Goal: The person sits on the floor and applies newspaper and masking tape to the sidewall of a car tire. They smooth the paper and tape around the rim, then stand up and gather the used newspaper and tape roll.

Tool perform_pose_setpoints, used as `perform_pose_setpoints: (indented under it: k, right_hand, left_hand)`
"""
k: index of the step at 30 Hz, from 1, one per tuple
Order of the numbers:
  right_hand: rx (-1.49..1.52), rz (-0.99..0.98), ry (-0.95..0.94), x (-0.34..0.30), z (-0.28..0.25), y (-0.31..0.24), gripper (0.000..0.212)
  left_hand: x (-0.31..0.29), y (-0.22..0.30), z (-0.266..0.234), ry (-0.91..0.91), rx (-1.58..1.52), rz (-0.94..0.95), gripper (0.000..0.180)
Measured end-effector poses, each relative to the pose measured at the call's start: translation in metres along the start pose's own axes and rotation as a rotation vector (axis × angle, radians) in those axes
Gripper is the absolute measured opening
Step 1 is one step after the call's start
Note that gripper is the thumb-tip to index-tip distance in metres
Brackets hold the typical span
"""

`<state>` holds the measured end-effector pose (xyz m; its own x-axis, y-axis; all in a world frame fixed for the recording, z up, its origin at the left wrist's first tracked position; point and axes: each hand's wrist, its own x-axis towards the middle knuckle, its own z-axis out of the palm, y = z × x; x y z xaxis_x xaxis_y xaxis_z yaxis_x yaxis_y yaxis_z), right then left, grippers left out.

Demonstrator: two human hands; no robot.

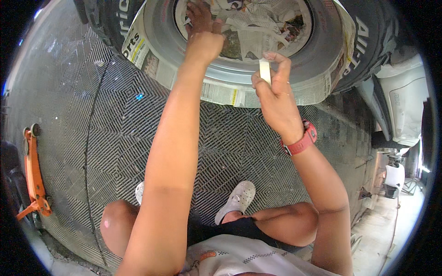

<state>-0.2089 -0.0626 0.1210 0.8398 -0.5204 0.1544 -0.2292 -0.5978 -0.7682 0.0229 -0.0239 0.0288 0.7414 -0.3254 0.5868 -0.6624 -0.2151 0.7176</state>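
Note:
In front of me is a wheel with a grey rim (pixel 235 73), its middle covered by newspaper (pixel 251 34). More newspaper sheets (pixel 221 93) ring the rim, lying between it and the black tire (pixel 368 60). My left hand (pixel 201 27) reaches inside the rim, fingers stretched out against the newspaper at the upper left; nothing shows in its grasp. Near the rim's lower right edge, my right hand (pixel 276 85) pinches a narrow cream piece, which looks like a roll of masking tape (pixel 265 71) seen edge-on. That wrist wears a red watch (pixel 301 141).
A dark patterned floor mat (pixel 138 119) lies beneath my feet, which wear light clogs (pixel 237 200). An orange jack-like tool (pixel 34 172) stands at the left. White vehicle bodywork (pixel 405 106) is to the right, and a white chair (pixel 394 179) farther back.

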Motion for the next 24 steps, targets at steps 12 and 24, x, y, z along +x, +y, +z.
perform_pose_setpoints:
  k: [12,24]
  right_hand:
    - [0.072,-0.072,-0.075,-0.025,-0.018,0.019,0.050]
    - [0.172,-0.079,-0.081,-0.007,-0.019,0.015,0.056]
  left_hand:
    - [0.005,0.092,-0.010,0.188,0.347,0.356,0.058]
    - [0.024,0.097,-0.029,0.012,0.491,0.354,0.068]
